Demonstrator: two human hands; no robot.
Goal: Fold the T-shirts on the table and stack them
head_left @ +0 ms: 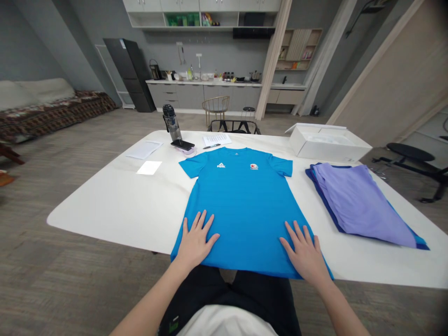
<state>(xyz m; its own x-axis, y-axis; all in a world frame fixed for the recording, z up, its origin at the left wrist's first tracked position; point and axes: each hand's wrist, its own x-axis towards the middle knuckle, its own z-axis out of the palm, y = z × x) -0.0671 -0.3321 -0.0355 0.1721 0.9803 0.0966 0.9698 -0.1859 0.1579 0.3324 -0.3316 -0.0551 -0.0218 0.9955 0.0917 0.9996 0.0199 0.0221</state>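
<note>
A blue T-shirt point(241, 200) lies spread out face up on the white table point(115, 200), its collar away from me and its hem hanging slightly over the near edge. A white logo and a small round badge show on its chest. My left hand point(196, 240) rests flat on the lower left of the shirt with fingers spread. On the lower right, my right hand point(304, 249) lies the same way, palm down and fingers apart. Neither hand grips the cloth.
Folded clothes, a purple garment point(360, 200) on top, lie at the right beside a white box point(329, 142). Beyond the shirt's left side are a water bottle point(172, 123), a phone point(183, 144), papers point(144, 149) and a pen point(212, 146). A chair point(234, 126) stands behind the table.
</note>
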